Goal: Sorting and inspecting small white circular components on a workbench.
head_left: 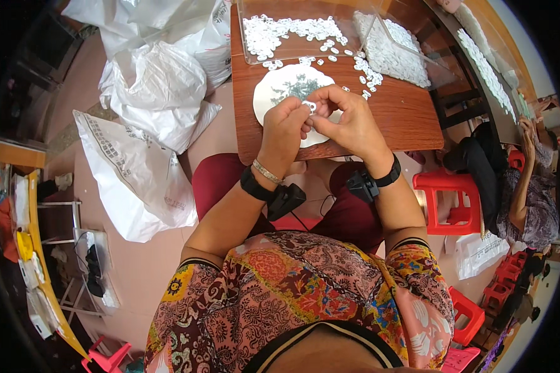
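Observation:
Above a round pale plate (269, 84) with a dark tree-like picture on it, my two hands meet fingertip to fingertip. Between them is a small white plastic piece (312, 107) with holes in it. My left hand (284, 126) pinches it from the left, thumb and fingers pressed together. From the other side my right hand (350, 122) has its thumb and forefinger closed around the same piece. Fingers hide part of it. Many similar loose white pieces (370, 76) lie scattered on the brown wooden table (404, 118) beyond and right of the plate.
A clear tray (245, 56) heaped with white pieces stands at the table's far side, beside a full transparent bag (392, 53). Large white sacks (162, 87) fill the floor at left. A red stool (448, 202) and another person (522, 199) at a second table are on the right.

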The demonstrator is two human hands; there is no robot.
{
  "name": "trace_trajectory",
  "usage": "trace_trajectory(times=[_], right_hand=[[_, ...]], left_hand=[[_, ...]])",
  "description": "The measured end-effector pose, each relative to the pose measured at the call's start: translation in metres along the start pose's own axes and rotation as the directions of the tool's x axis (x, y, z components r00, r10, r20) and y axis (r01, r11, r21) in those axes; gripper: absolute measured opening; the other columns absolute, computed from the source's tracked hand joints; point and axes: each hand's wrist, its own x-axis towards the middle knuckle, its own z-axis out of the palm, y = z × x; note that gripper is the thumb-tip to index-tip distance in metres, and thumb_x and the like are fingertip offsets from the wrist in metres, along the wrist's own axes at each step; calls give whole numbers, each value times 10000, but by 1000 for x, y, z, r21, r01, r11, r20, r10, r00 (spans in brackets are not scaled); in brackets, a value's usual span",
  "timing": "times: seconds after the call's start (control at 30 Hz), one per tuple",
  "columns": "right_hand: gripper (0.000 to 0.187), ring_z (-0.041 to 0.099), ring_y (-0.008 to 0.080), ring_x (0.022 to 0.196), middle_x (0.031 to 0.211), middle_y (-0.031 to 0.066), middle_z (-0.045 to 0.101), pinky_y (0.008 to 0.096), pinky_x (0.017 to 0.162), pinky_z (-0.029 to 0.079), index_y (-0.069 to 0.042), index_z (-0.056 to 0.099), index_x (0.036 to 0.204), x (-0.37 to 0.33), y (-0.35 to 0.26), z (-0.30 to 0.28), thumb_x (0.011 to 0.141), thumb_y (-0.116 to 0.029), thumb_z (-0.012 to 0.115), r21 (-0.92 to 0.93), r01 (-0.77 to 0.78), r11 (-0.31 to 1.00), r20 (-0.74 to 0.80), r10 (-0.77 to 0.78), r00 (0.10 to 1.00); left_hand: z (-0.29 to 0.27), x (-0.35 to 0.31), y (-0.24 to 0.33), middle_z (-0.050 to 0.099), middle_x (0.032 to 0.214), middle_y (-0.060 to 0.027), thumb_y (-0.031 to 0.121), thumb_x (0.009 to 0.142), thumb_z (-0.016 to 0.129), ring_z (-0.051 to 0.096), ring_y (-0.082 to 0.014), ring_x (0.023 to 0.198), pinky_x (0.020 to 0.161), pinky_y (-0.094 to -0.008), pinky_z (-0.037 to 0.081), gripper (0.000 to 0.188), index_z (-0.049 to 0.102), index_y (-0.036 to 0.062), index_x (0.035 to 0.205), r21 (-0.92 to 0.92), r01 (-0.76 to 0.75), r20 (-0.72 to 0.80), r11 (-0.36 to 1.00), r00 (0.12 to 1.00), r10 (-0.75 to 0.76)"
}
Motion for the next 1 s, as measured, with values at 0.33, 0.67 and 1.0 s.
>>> trace_trajectory(times=[0.33,0.67,1.0], right_hand=[[288,626,304,771,878,144,649,347,668,507,-31,636,1009,-1,-4,11,725,-45,681,-359,274,892,-42,-309,950],[185,626,325,761,836,147,648,367,655,506,-13,631,946,-1,-4,17,762,-34,640,-322,306,896,0,-323,946],[242,637,167,665,830,128,677,278,585,488,-31,673,999,28,-8,-63,784,-140,698,-549,228,804,-273,-430,861]], left_hand=[[-3,3,-9,565,639,-20,148,890,504,483,-64,535,489,-213,392,214,594,-19,791,22,-30,-35,999,999,31],[-6,-6,-13,539,624,-10,153,909,486,483,-63,544,501,-209,388,239,574,-4,751,55,-134,-67,989,988,138],[-16,-11,10,547,642,-15,163,911,479,488,-70,577,533,-217,393,241,610,-13,812,116,-143,-17,983,989,146]])
